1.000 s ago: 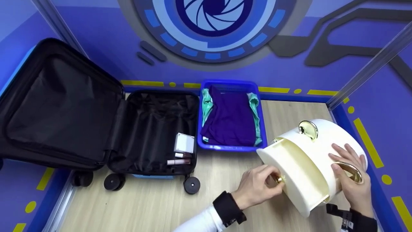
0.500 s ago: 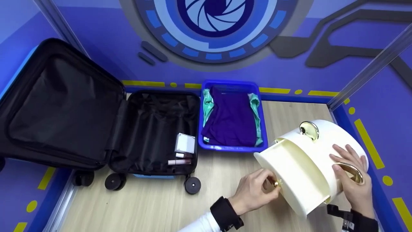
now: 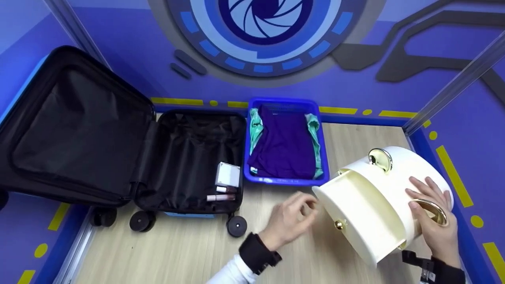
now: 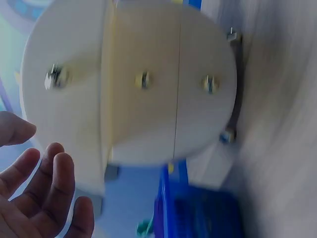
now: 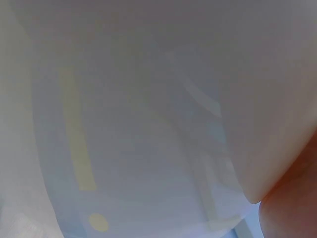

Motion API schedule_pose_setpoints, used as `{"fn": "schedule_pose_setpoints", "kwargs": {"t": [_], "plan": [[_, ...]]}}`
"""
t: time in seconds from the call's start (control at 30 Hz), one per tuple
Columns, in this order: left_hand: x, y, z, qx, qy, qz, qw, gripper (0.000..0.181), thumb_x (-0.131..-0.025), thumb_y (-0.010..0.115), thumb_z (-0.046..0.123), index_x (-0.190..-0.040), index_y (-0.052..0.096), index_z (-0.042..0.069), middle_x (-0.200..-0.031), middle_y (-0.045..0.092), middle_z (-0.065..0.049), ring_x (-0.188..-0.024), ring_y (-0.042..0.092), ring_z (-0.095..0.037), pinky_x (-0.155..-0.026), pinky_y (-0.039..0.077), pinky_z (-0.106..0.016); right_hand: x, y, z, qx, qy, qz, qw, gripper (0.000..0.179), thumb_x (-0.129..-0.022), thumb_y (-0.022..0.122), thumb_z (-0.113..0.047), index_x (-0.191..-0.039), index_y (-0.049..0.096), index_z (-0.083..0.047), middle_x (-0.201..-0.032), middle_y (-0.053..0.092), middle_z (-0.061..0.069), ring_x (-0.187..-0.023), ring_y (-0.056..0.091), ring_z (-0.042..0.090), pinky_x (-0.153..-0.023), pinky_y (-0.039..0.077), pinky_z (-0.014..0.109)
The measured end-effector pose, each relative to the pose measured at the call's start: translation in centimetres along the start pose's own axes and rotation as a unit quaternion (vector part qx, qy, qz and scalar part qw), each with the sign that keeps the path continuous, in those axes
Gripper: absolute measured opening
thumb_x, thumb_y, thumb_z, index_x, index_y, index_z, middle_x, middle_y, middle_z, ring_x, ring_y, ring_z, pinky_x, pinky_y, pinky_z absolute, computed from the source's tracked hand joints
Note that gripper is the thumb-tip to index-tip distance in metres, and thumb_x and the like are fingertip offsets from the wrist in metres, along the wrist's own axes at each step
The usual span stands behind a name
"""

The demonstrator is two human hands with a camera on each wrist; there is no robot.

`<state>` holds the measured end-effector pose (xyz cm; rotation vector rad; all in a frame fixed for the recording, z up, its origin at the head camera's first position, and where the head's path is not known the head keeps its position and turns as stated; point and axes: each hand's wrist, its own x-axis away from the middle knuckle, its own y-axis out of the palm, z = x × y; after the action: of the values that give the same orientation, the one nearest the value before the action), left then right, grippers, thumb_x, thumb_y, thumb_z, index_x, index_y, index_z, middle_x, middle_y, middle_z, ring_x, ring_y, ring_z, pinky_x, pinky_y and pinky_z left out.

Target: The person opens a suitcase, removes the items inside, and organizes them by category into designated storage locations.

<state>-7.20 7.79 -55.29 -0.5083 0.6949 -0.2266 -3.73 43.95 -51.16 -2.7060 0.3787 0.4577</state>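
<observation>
A white rounded storage box (image 3: 406, 173) stands at the right, its top drawer (image 3: 361, 219) pulled out and bare inside. On the drawer front is a gold knob (image 3: 339, 225). My left hand (image 3: 290, 219) is in the air left of that knob, apart from it, with loosely bent fingers and nothing in them. In the left wrist view, gold knobs show on the box's front, and the left fingers (image 4: 63, 183) hang free. My right hand (image 3: 434, 217) rests on the box's curved top beside a gold ring-shaped handle (image 3: 434, 209). The box's pale side (image 5: 148, 124) fills the right wrist view.
An open black-lined suitcase (image 3: 189, 157) lies at the left with a white square case (image 3: 228, 174) and two small tubes (image 3: 221, 197) inside. A blue basket (image 3: 286, 181) holding purple cloth (image 3: 284, 146) and green cloth stands at the back. Blue walls enclose the table.
My left hand first pulled the drawer slightly farther out by its knob, then let go and moved left and up, away from it. My right hand stayed on the box.
</observation>
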Motion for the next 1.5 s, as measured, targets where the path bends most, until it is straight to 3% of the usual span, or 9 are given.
{"fn": "schedule_pose_setpoints", "kwargs": {"t": [0.17,0.27,0.4,0.53,0.73,0.87,0.97,1.23,1.5], "plan": [[0.1,-4.3,-4.0,-0.043,-0.037,0.084,0.9948,0.018,-0.091,0.072,0.011,-0.109,0.071,0.008,-0.095,0.070,0.001,-0.077,0.066,-0.008,-0.068,0.053,-0.018,0.0,0.0,-0.2,-0.012,-0.002,-0.001,0.9999,0.031,-0.089,0.064,0.019,-0.120,0.068,0.016,-0.145,0.060,0.020,-0.153,0.031,0.024,-0.122,-0.004,0.026],[0.8,-6.9,-6.4,-0.094,-0.080,0.129,0.9840,0.020,-0.090,0.072,0.011,-0.111,0.071,0.010,-0.095,0.070,0.002,-0.074,0.066,-0.008,-0.063,0.054,-0.025,0.0,0.1,-0.2,-0.017,0.000,0.002,0.9999,0.031,-0.089,0.065,0.018,-0.119,0.068,0.016,-0.144,0.061,0.019,-0.153,0.032,0.023,-0.122,-0.004,0.026],[2.0,-10.1,-9.0,-0.144,-0.158,0.147,0.9658,0.023,-0.089,0.072,0.011,-0.112,0.071,0.013,-0.097,0.070,0.002,-0.074,0.068,-0.012,-0.061,0.055,-0.036,0.0,0.1,-0.3,-0.015,-0.001,0.000,0.9999,0.031,-0.089,0.065,0.018,-0.120,0.068,0.016,-0.145,0.061,0.019,-0.153,0.032,0.023,-0.122,-0.004,0.026],[3.3,-12.6,-10.8,-0.199,-0.247,0.108,0.9422,0.024,-0.089,0.072,0.018,-0.113,0.073,0.016,-0.104,0.070,-0.001,-0.085,0.071,-0.024,-0.066,0.054,-0.048,-0.1,0.1,-0.3,-0.022,-0.002,-0.002,0.9998,0.031,-0.089,0.063,0.019,-0.120,0.068,0.017,-0.145,0.060,0.021,-0.153,0.030,0.024,-0.122,-0.005,0.026],[4.6,-14.4,-12.6,-0.238,-0.360,-0.012,0.9021,0.025,-0.092,0.073,0.024,-0.114,0.075,0.014,-0.115,0.068,-0.011,-0.107,0.066,-0.039,-0.084,0.052,-0.059,0.0,0.0,-0.1,-0.004,0.001,0.000,1.0000,0.031,-0.089,0.064,0.018,-0.120,0.068,0.016,-0.145,0.061,0.018,-0.153,0.031,0.022,-0.122,-0.003,0.026],[5.3,-14.6,-13.3,-0.244,-0.408,-0.071,0.8768,0.033,-0.091,0.075,0.026,-0.120,0.073,0.011,-0.116,0.067,-0.015,-0.110,0.066,-0.041,-0.088,0.051,-0.062,-0.1,0.0,0.0,0.005,0.005,-0.001,1.0000,0.031,-0.089,0.065,0.018,-0.120,0.069,0.015,-0.145,0.061,0.016,-0.153,0.032,0.021,-0.122,-0.003,0.026],[5.6,-14.5,-13.6,-0.241,-0.428,-0.089,0.8667,0.037,-0.089,0.078,0.024,-0.123,0.072,0.010,-0.115,0.068,-0.016,-0.109,0.067,-0.041,-0.089,0.051,-0.062,-0.2,0.0,-0.1,0.003,0.005,0.000,1.0000,0.031,-0.089,0.064,0.018,-0.120,0.069,0.015,-0.145,0.061,0.017,-0.153,0.032,0.022,-0.122,-0.003,0.026],[5.4,-14.8,-13.6,-0.219,-0.455,-0.110,0.8563,0.026,-0.081,0.082,0.015,-0.103,0.070,0.009,-0.101,0.068,-0.012,-0.098,0.069,-0.037,-0.082,0.053,-0.057,-0.1,0.1,-0.2,0.018,-0.005,-0.001,0.9998,0.031,-0.089,0.065,0.017,-0.120,0.069,0.014,-0.145,0.061,0.018,-0.153,0.032,0.022,-0.122,-0.002,0.026],[4.6,-15.4,-11.7,-0.213,-0.406,-0.059,0.8868,0.007,-0.087,0.076,0.019,-0.092,0.075,0.014,-0.097,0.074,-0.009,-0.091,0.071,-0.034,-0.076,0.054,-0.054,-0.1,0.0,-0.1,0.024,-0.003,0.003,0.9997,0.031,-0.089,0.065,0.017,-0.120,0.069,0.014,-0.144,0.062,0.016,-0.152,0.034,0.021,-0.123,0.000,0.026]]}}
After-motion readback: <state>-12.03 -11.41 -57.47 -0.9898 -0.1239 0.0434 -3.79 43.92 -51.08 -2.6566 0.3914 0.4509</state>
